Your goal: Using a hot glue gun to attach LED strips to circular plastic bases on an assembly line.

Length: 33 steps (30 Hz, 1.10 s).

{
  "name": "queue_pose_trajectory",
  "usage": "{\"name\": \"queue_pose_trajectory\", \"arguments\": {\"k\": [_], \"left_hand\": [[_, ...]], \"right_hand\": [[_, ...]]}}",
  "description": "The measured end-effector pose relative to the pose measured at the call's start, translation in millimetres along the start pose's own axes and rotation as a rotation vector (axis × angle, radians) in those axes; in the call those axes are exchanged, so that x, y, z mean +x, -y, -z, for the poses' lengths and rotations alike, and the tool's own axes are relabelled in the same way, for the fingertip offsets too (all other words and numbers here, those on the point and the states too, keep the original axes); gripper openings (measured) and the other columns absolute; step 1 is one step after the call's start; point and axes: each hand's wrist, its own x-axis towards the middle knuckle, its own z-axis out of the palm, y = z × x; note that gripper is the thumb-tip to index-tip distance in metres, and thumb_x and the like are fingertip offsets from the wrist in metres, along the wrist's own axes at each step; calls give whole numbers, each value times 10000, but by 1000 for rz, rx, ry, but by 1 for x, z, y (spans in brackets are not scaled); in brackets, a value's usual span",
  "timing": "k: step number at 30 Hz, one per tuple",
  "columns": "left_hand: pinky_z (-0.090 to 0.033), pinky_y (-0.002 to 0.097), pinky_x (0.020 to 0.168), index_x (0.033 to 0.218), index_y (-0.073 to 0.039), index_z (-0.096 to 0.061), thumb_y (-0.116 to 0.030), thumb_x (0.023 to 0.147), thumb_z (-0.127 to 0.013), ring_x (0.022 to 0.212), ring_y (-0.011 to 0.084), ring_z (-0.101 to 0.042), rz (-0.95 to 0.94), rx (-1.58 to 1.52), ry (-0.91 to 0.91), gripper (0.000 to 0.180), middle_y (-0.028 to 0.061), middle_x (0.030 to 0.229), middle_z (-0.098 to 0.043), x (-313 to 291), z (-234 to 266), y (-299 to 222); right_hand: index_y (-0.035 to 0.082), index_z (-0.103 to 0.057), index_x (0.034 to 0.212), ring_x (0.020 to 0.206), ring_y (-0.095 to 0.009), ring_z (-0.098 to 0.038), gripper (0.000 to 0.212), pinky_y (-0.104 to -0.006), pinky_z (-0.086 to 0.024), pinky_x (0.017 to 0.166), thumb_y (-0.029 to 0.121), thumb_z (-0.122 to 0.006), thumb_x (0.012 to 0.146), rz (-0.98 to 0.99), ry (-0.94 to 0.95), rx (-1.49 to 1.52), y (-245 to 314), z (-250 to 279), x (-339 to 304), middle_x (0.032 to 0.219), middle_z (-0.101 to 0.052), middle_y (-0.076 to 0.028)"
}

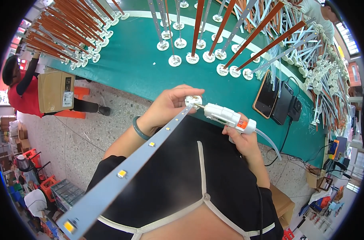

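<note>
Between the fingers of my left hand (170,105) is a small white round circuit board (193,100). A long pale LED strip board (140,154) joins it and slants toward the lower left, with yellow LEDs spaced along it. My right hand (242,138) is wrapped round a white hot glue gun (226,116) with an orange part inside. Its metal tip touches or nearly touches the spot where strip and round board meet. A translucent glue stick (270,142) sticks out of the gun's rear. Whether fresh glue lies at the joint is too small to tell.
On the green table (122,68) stand several upright strips on round bases (192,58), with a dense group (70,32) at far left. Loose strips (310,68) pile at right, beside a phone (266,95) and black device (284,103). A person (26,86) works left near a cardboard box (56,92).
</note>
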Motion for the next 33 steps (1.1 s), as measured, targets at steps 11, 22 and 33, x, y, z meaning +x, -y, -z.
{"name": "queue_pose_trajectory", "arguments": {"k": [11, 22, 33], "left_hand": [[-480, 234, 917, 1240, -11, -569, 119, 791, -630, 1036, 116, -580, 40, 21, -17, 471, 40, 1142, -557, 1, -1, -3], [-477, 232, 896, 1251, -7, -556, 124, 803, -602, 1004, 106, -588, 32, -20, -26, 469, 44, 1114, -592, 1, -3, -1], [-496, 222, 856, 1267, 26, -515, 89, 827, -617, 945, 93, -614, 95, -128, -91, 456, 52, 1042, -635, 2, -5, -1]], "right_hand": [[7, -521, 1183, 745, -52, -537, 360, -182, -394, 593, 193, -612, 889, -21, 2, 57, 7, -1, 1, 859, -642, -49], [3, -593, 982, 724, -120, -601, 226, -257, -469, 652, 162, -671, 842, -27, -82, 118, 12, -4, 3, 784, -630, -48], [4, -591, 982, 728, -118, -608, 216, -260, -470, 642, 163, -655, 849, 68, -103, 166, 2, -5, 4, 786, -638, -56]]}}
